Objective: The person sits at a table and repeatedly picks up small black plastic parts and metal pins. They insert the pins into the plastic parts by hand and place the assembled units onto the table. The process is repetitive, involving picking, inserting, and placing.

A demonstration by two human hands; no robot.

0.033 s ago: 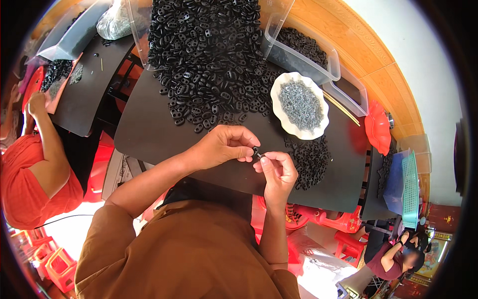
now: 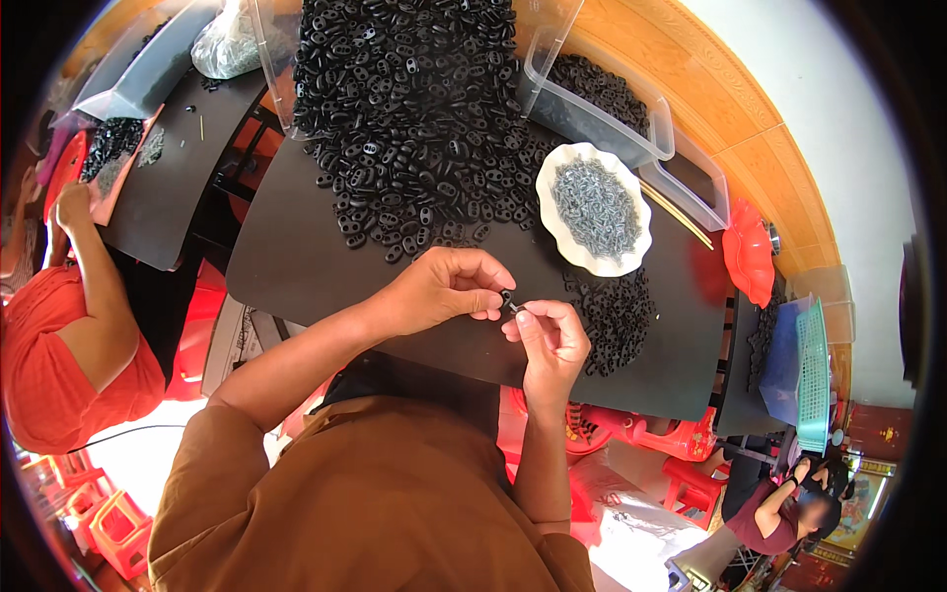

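Above the near edge of the dark table, my left hand (image 2: 449, 288) pinches a small black plastic part (image 2: 507, 295) between thumb and fingertips. My right hand (image 2: 548, 347) is closed on a thin silvery metal piece (image 2: 515, 309), held against or very near the black part. The fingers partly cover both items. A big heap of black oval two-hole parts (image 2: 414, 128) spreads over the table beyond my left hand. Behind my right hand stands a scalloped white bowl (image 2: 546, 197) of small silvery pieces. Beside that hand lies a pile of smaller black parts (image 2: 617, 326).
A clear bin (image 2: 602, 128) of black parts stands at the back right, with thin sticks (image 2: 681, 217) and a red scalloped dish (image 2: 750, 254) nearby. Green basket (image 2: 812, 375) at far right. A co-worker in red (image 2: 74, 345) sits at another table on the left.
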